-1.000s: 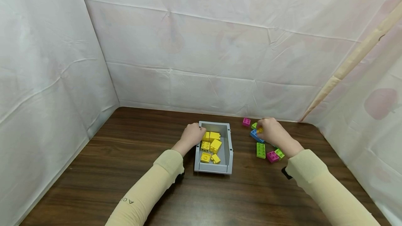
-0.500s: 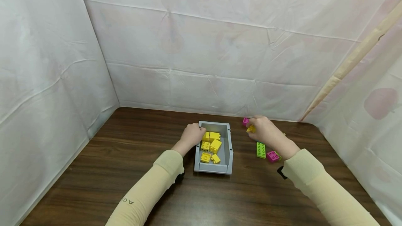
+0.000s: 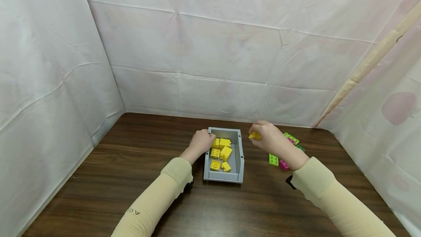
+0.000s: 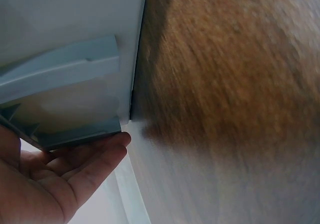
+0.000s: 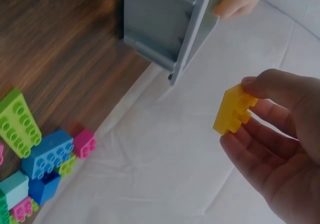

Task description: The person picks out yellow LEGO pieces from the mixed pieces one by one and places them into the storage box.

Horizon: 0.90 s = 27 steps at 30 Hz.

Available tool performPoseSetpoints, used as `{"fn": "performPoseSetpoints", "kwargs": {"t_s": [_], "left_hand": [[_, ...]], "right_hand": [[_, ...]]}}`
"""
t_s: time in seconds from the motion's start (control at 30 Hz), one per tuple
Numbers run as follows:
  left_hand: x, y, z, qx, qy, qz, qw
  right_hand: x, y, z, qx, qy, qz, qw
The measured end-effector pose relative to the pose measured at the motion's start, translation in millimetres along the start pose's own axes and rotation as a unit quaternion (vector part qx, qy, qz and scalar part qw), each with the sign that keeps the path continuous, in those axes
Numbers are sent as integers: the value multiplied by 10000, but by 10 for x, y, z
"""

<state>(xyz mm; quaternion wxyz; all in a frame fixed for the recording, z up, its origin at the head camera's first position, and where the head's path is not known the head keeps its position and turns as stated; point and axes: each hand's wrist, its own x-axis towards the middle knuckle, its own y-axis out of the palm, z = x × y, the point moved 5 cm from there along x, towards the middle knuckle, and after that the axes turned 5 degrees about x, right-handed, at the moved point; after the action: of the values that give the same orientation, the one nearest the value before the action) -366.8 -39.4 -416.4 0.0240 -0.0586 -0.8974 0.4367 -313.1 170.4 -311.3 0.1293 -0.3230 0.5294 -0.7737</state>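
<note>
In the head view my left hand [image 3: 201,141] grips the left wall of a grey bin [image 3: 241,167], thumb over the rim. Its fingers lie along the bin's outer side in the left wrist view. Inside the bin sit several yellow toy bricks [image 3: 225,153]. My right hand [image 3: 268,137], right of the bin and above the table, pinches a yellow toy brick [image 5: 233,110] between thumb and fingertips. The brick's studs face the palm in the right wrist view.
Right of the bin, partly behind my right arm, loose bricks lie on the brown wooden table [image 3: 148,145]. Among them are a lime brick [image 5: 19,124], a blue brick [image 5: 47,154] and a pink brick [image 5: 84,143]. Pale cloth walls [image 3: 197,46] enclose the table's back and sides.
My right hand has lifted the yellow brick away from the loose bricks and carried it left toward the bin. The left hand and bin have stayed in place.
</note>
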Motion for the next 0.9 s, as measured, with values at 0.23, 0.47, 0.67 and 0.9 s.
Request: {"fn": "performPoseSetpoints", "kwargs": {"t_s": [0.23,0.47,0.67,0.9], "left_hand": [[3,6,8,-23,24,6,10000],[6,6,8,-71,-12,35,10000],[12,12,7,-47,-27,63,10000],[21,12,15,40,17,54,10000]], "right_hand": [[8,82,179,41,-372,1,9993],[12,138,340,107,-547,58,9984],[-3,225,410,204,-705,213,9971],[-16,337,452,298,-660,478,9962]]}}
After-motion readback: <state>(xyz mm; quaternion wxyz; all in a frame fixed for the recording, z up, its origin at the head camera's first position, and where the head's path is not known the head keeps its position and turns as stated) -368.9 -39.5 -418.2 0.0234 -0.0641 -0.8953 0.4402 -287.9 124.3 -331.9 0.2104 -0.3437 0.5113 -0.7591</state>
